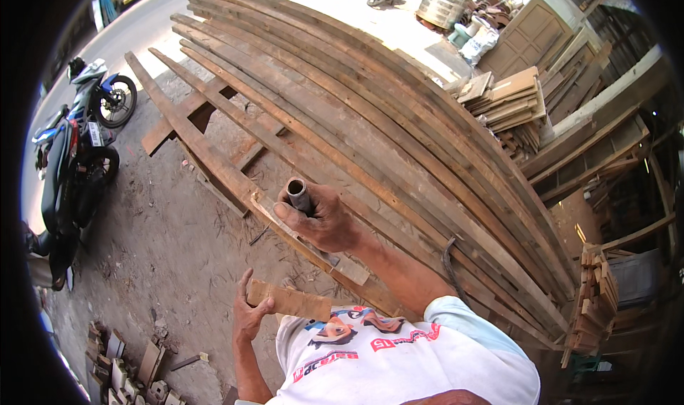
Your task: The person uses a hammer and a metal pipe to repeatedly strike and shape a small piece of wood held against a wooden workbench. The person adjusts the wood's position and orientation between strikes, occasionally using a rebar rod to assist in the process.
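Seen from the head camera, the right hand (324, 216) is raised in front of the chest, its fingers clenched around a dark metal tube (298, 193) — the tube's open round end points up toward the camera and the thumb lies along its side. Lower and to the left, the left hand (249, 309) grips one end of a short flat piece of wood (291, 302), thumb on top and fingers spread behind it; the piece runs level toward the person's white printed shirt (399, 355) and touches or nearly touches its front. Beneath the right hand lies a long stack of weathered planks (370, 113), their lines bending across the picture from upper left to lower right, with a few loose boards (206, 156) resting on the dirt ground (164, 234) beside them. A blue and black motorcycle (75, 156) stands at the left edge, well apart from both hands. Small wood offcuts (132, 366) are scattered on the ground at lower left — more cut timber (509, 99) is piled beyond the planks at upper right.
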`<state>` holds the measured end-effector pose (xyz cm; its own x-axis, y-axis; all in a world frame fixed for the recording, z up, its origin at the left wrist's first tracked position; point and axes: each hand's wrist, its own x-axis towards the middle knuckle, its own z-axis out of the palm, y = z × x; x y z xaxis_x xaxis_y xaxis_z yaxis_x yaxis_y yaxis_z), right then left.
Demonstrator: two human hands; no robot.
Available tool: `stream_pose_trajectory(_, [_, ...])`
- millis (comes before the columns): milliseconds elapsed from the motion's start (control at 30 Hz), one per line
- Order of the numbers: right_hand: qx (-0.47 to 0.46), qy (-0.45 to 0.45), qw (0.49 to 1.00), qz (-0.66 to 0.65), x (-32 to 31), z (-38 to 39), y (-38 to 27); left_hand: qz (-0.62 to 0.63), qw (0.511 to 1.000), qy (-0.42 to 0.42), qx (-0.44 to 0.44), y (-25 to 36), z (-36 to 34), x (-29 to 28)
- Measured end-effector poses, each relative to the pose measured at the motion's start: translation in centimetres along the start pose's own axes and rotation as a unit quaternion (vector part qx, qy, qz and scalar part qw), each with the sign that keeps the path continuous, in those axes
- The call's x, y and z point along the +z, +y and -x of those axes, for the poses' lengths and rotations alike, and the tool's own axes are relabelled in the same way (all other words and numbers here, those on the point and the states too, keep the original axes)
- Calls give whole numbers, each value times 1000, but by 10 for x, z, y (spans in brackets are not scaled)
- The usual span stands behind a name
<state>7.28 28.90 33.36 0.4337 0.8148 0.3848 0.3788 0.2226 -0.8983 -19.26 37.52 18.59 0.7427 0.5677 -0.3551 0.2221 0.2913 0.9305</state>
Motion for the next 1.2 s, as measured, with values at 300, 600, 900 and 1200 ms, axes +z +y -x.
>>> stream_pose_trajectory(300, [11,-21,998,56,10,-45,23,-141,976,-130,-99,-36,-13,-50])
stream_pose_trajectory(600, [168,-84,969,161,46,-108,91,75,994,-40,-73,-52,-1,1])
stream_pose_trajectory(900, [247,-60,959,127,63,-142,103,90,996,-4,-6,-55,-6,56])
stream_pose_trajectory(1200, [209,-48,976,25,67,-137,64,150,986,75,22,-73,-14,83])
